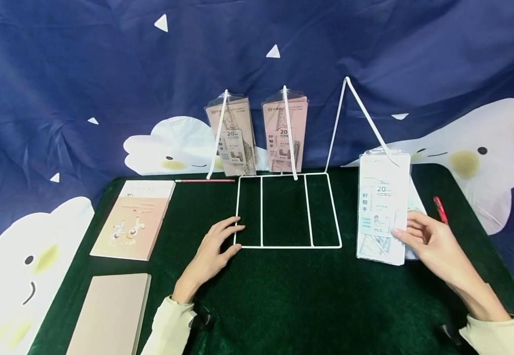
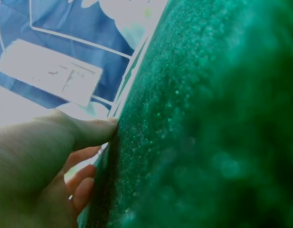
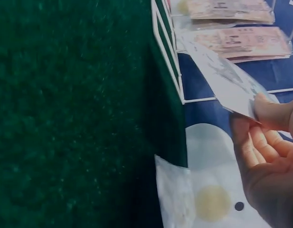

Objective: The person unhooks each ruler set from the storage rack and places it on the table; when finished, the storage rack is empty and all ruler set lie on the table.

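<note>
My right hand (image 1: 431,244) pinches the lower right edge of a flat white-and-blue packet (image 1: 382,207) labelled 20, thumb in front. The packet hangs upright in a clear sleeve. Its top meets the end of the right prong of a white wire rack (image 1: 312,212); whether the prong passes through it, I cannot tell. A brown packet (image 1: 234,133) and a pink packet (image 1: 285,133) hang on the rack's other two prongs. My left hand (image 1: 212,251) rests at the rack's left side, fingers extended over the wire and thumb (image 2: 96,130) touching the front corner.
Another pale packet (image 1: 416,197) lies partly hidden behind the held one. A red pen-like item (image 1: 440,209) is at the right. A pencil (image 1: 205,181) lies behind the left hand. An illustrated notebook (image 1: 134,219) and a plain beige notebook (image 1: 110,315) lie on the green cloth (image 1: 283,301).
</note>
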Demonstrator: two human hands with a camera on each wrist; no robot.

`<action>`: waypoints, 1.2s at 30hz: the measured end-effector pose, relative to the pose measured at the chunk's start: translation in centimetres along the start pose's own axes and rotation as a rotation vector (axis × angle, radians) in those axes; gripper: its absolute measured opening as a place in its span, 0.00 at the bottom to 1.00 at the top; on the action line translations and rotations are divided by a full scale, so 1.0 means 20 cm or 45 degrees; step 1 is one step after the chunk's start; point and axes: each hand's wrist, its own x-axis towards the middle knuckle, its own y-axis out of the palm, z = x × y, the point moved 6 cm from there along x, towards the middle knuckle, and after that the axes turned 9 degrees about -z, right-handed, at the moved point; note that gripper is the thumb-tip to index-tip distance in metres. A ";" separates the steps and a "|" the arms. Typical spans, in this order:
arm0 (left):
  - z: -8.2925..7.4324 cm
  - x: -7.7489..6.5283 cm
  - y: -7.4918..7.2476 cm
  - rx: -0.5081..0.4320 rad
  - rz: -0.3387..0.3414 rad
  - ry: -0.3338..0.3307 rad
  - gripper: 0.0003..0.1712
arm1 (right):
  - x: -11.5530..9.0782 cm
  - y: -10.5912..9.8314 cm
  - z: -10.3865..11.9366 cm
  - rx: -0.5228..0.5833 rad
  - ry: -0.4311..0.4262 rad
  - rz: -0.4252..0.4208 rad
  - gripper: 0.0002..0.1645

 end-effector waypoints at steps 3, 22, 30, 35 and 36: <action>0.00 0.00 0.00 -0.001 -0.003 -0.004 0.26 | 0.04 0.03 -0.03 -0.014 0.013 0.054 0.19; 0.02 -0.01 0.01 -0.006 0.029 -0.036 0.26 | 0.15 0.12 -0.13 -0.337 0.047 0.082 0.29; 0.01 0.00 0.00 -0.010 0.030 -0.038 0.26 | 0.15 0.13 -0.11 -0.560 0.017 0.043 0.26; 0.02 0.00 0.01 -0.007 0.033 -0.045 0.26 | 0.14 0.13 -0.09 -0.638 -0.004 0.005 0.26; 0.01 0.00 0.01 -0.009 0.034 -0.046 0.26 | 0.14 0.13 -0.09 -0.647 -0.004 0.002 0.26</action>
